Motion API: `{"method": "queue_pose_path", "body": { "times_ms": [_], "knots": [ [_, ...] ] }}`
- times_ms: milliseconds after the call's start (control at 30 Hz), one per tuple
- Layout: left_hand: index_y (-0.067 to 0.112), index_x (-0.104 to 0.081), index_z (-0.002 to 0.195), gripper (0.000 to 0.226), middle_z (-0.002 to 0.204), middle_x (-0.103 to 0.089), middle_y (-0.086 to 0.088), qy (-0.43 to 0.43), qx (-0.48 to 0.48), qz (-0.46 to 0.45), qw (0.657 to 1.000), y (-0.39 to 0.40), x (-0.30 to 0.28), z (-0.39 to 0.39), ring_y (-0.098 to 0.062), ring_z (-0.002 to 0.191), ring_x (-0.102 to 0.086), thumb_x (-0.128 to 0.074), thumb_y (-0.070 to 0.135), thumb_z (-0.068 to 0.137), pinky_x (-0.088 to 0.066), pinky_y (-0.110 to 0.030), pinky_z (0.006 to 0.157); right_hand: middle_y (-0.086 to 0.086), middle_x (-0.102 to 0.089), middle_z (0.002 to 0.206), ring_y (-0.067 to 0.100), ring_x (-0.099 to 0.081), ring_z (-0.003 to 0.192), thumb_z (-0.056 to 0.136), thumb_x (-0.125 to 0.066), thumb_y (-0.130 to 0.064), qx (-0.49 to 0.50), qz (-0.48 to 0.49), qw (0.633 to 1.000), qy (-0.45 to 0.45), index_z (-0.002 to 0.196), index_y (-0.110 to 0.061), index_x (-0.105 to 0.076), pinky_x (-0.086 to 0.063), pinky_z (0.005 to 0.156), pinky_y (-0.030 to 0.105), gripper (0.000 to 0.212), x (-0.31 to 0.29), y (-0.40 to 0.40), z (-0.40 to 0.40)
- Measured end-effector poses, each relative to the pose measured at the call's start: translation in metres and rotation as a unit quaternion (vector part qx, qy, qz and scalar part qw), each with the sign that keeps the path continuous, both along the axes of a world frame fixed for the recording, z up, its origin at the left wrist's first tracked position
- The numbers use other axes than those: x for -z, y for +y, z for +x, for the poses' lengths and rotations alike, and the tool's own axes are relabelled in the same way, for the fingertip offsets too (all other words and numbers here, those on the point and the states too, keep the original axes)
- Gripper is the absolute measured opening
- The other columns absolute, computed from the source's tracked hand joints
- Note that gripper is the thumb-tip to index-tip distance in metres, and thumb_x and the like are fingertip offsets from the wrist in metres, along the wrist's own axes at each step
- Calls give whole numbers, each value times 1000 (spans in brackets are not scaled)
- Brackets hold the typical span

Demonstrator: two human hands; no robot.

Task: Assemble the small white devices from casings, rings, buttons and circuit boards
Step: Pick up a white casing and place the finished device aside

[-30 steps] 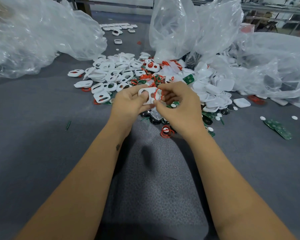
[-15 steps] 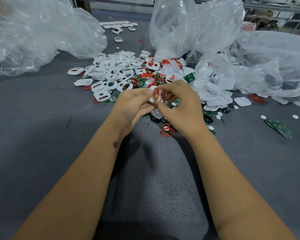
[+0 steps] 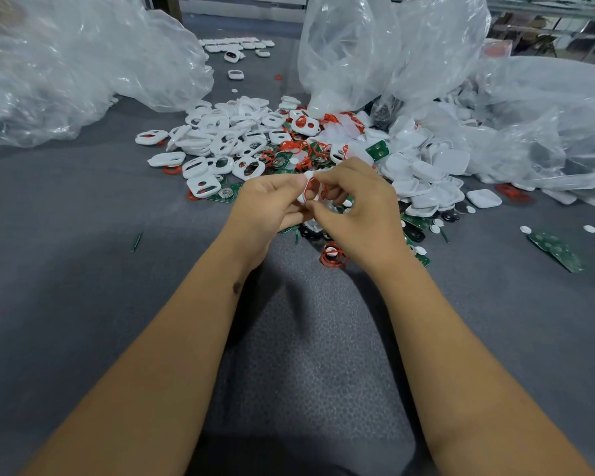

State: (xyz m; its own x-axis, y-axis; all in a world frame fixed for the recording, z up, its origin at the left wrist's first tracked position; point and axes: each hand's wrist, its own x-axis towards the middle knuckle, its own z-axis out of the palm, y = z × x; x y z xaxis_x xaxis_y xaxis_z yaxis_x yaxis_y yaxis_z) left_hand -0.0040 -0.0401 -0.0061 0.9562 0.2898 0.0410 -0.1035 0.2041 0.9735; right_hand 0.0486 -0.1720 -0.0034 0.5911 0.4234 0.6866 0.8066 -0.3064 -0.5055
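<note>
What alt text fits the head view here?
Both hands, left and right, hold a white casing with a red ring above a grey table. Behind lie heaped casings, green circuit boards and clear plastic bags.

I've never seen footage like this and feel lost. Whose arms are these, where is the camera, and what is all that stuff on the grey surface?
The camera sits on a person's head, looking down at their own arms. The left hand and right hand together pinch a white casing with a red ring on it. Beyond lies a pile of white casings, loose red rings and green circuit boards on the grey table, with clear plastic bags behind.
</note>
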Motion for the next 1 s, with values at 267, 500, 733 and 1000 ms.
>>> {"method": "queue_pose_path", "body": {
  "times_ms": [267,500,733,1000],
  "knots": [
    [2,-67,97,19,77,-72,-5,-8,15,-93,996,-3,-3,0,-13,72,-68,-49,10,100,-58,-28,71,-4,-54,100,13,-53,100,71,-80,-5,3,62,997,44,98,-7,-75,-42,89,20,27,-4,1,-3],
    [2,-67,101,18,85,-71,-6,-23,53,-48,997,1,0,-2,-11,79,-69,-49,7,99,-57,-26,76,-4,-62,100,-2,-58,93,71,-81,-1,-19,91,984,150,102,-7,-74,-44,87,12,33,-4,5,-8],
    [4,-68,101,17,95,-71,-13,-4,42,-40,998,11,2,0,-20,88,-71,-52,9,98,-58,-26,76,11,-65,115,17,-62,110,87,-62,9,-130,158,926,317,120,-4,-62,-48,101,30,35,-2,2,0],
    [6,-66,107,19,98,-71,-11,-14,84,-20,996,10,2,-2,-16,92,-71,-51,11,97,-57,-24,78,6,-70,98,14,-67,94,79,-69,11,-150,219,893,363,112,-2,-65,-53,89,26,36,1,-1,4]
  ]
}}
